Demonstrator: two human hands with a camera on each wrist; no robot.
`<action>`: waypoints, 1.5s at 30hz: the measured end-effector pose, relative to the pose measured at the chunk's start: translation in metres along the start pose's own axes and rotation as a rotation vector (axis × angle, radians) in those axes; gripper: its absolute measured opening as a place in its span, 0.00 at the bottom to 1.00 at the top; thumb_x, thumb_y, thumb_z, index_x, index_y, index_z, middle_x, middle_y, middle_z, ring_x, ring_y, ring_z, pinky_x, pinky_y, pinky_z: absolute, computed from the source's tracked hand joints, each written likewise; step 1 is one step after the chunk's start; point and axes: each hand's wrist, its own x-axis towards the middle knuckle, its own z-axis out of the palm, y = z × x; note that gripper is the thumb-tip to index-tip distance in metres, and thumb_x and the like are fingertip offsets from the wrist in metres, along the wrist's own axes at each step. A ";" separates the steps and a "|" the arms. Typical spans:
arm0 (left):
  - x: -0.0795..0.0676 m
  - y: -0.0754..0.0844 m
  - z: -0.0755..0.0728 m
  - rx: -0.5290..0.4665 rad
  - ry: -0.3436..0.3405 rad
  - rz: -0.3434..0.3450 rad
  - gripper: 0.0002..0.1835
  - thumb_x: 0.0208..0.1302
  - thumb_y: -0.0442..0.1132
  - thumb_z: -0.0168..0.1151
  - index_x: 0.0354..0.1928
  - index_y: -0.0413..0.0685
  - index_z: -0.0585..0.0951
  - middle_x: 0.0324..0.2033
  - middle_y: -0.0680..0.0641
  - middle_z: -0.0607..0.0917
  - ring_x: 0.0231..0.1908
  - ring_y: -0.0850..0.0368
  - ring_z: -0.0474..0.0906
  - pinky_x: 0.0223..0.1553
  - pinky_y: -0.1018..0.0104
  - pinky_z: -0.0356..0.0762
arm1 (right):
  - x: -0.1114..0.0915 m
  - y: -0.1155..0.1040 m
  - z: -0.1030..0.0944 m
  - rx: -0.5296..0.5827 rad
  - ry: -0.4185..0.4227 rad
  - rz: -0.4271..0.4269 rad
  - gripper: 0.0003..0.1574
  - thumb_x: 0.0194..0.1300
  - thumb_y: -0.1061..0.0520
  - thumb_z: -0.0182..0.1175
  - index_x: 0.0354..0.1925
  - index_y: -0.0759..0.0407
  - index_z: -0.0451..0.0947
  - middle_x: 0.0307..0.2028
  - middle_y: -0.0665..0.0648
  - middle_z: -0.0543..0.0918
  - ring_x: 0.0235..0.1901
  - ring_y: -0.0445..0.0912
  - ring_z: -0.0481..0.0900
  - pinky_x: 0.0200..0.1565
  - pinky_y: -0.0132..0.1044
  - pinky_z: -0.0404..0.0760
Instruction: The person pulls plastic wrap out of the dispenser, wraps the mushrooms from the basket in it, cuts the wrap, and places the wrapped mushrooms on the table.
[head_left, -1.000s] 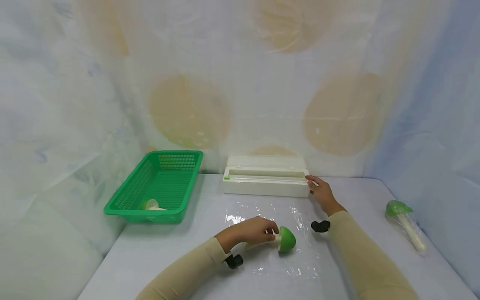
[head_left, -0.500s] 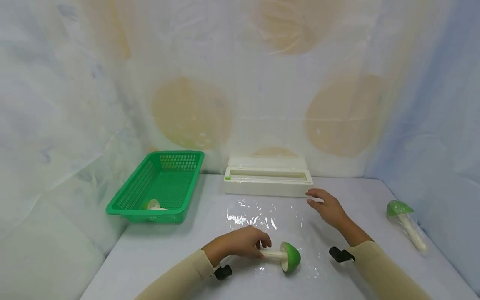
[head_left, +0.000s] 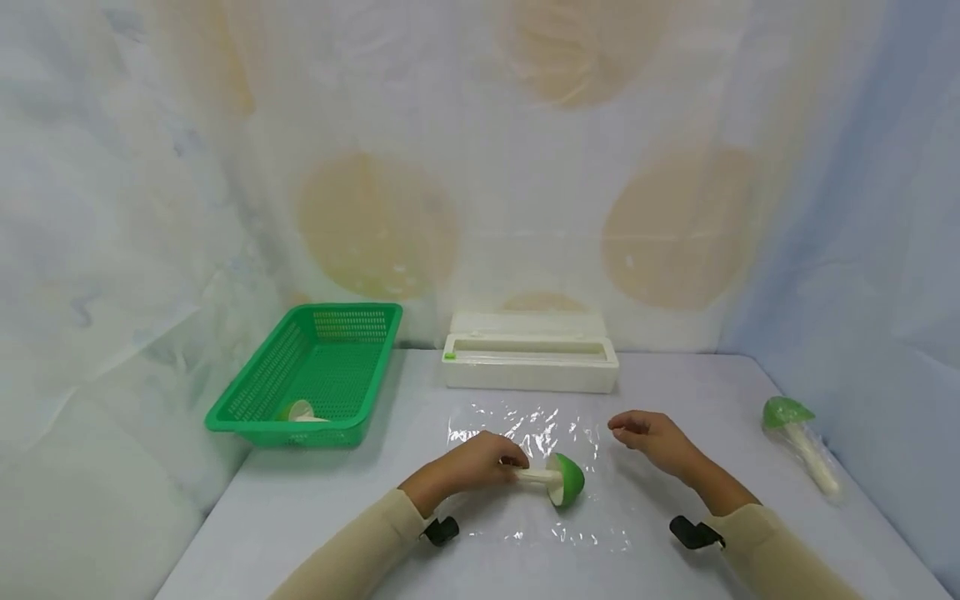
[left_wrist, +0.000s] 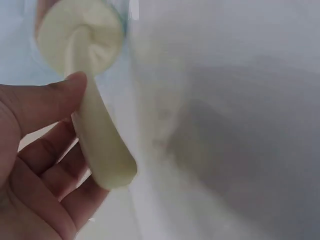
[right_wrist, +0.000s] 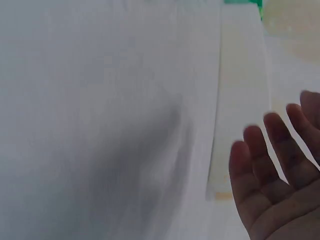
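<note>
My left hand (head_left: 476, 462) holds a mushroom (head_left: 567, 481) by its pale stem, thumb on one side and fingers curled along the other. Its green cap points to the right in the head view; the left wrist view shows the stem (left_wrist: 100, 135) between thumb and fingers. Under it lies a sheet of clear plastic wrap (head_left: 540, 525) on the white table. To the right, my right hand (head_left: 660, 442) hovers with relaxed fingers and nothing in them. A white cling film dispenser (head_left: 529, 376) stands behind both hands with its lid raised.
A green basket (head_left: 366, 404) at the left has another mushroom (head_left: 302, 411) inside. At the table's right lies a mushroom wrapped in film (head_left: 802, 446). Patterned sheeting (head_left: 525, 167) closes off the back and sides.
My right hand has left the dispenser's right end and drawn back toward me. My left hand first drew the mushroom nearer and then moved it slightly away again.
</note>
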 end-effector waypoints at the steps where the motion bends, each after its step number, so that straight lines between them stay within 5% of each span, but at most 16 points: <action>1: -0.001 -0.002 0.002 -0.007 -0.005 -0.008 0.10 0.57 0.33 0.70 0.41 0.53 0.85 0.33 0.64 0.82 0.35 0.72 0.75 0.41 0.77 0.73 | -0.004 -0.002 0.003 0.009 -0.035 -0.017 0.21 0.70 0.52 0.60 0.53 0.66 0.77 0.48 0.61 0.82 0.46 0.52 0.79 0.47 0.47 0.79; 7: -0.004 -0.007 0.005 -0.033 -0.004 -0.005 0.12 0.53 0.33 0.73 0.39 0.55 0.85 0.31 0.66 0.80 0.34 0.72 0.75 0.39 0.76 0.73 | -0.028 -0.015 0.017 -0.013 -0.253 -0.155 0.13 0.62 0.55 0.67 0.41 0.63 0.80 0.36 0.53 0.83 0.37 0.47 0.79 0.37 0.37 0.78; 15: -0.010 -0.002 -0.003 0.043 0.044 -0.007 0.10 0.55 0.37 0.72 0.41 0.53 0.85 0.36 0.62 0.82 0.38 0.69 0.77 0.41 0.75 0.74 | -0.053 -0.012 0.036 -0.154 -0.387 -0.142 0.16 0.51 0.50 0.75 0.38 0.49 0.82 0.33 0.44 0.81 0.34 0.43 0.76 0.35 0.35 0.77; 20: -0.027 0.009 -0.007 0.086 0.059 -0.031 0.09 0.57 0.40 0.71 0.40 0.54 0.85 0.36 0.63 0.80 0.36 0.69 0.75 0.40 0.74 0.73 | -0.062 -0.009 0.044 -0.308 -0.386 -0.236 0.18 0.47 0.45 0.76 0.36 0.44 0.81 0.32 0.37 0.77 0.33 0.36 0.72 0.36 0.35 0.74; 27: -0.067 0.015 -0.012 0.152 -0.159 -0.058 0.15 0.46 0.48 0.78 0.37 0.56 0.85 0.29 0.65 0.76 0.31 0.72 0.72 0.35 0.76 0.71 | -0.066 -0.008 0.050 -0.451 -0.328 -0.372 0.10 0.52 0.52 0.73 0.31 0.45 0.81 0.30 0.32 0.73 0.31 0.32 0.69 0.36 0.35 0.75; 31: -0.087 0.012 -0.010 0.174 -0.205 -0.089 0.16 0.41 0.49 0.80 0.32 0.59 0.84 0.25 0.66 0.73 0.28 0.71 0.69 0.32 0.76 0.70 | -0.068 -0.008 0.050 -0.484 -0.294 -0.451 0.08 0.57 0.56 0.70 0.29 0.43 0.80 0.29 0.32 0.71 0.30 0.30 0.68 0.34 0.33 0.74; 38: -0.099 0.008 -0.005 0.183 -0.200 -0.033 0.07 0.50 0.41 0.75 0.28 0.58 0.84 0.24 0.66 0.71 0.26 0.73 0.67 0.29 0.79 0.68 | -0.070 -0.007 0.047 -0.463 -0.325 -0.414 0.10 0.53 0.50 0.73 0.32 0.42 0.79 0.32 0.32 0.72 0.33 0.32 0.69 0.36 0.33 0.74; 45: -0.101 0.011 -0.005 0.202 -0.141 -0.030 0.09 0.58 0.35 0.67 0.25 0.57 0.78 0.21 0.65 0.71 0.24 0.71 0.67 0.28 0.77 0.67 | -0.072 -0.005 0.049 -0.474 -0.288 -0.501 0.11 0.54 0.53 0.72 0.30 0.42 0.78 0.32 0.33 0.70 0.33 0.32 0.68 0.35 0.30 0.73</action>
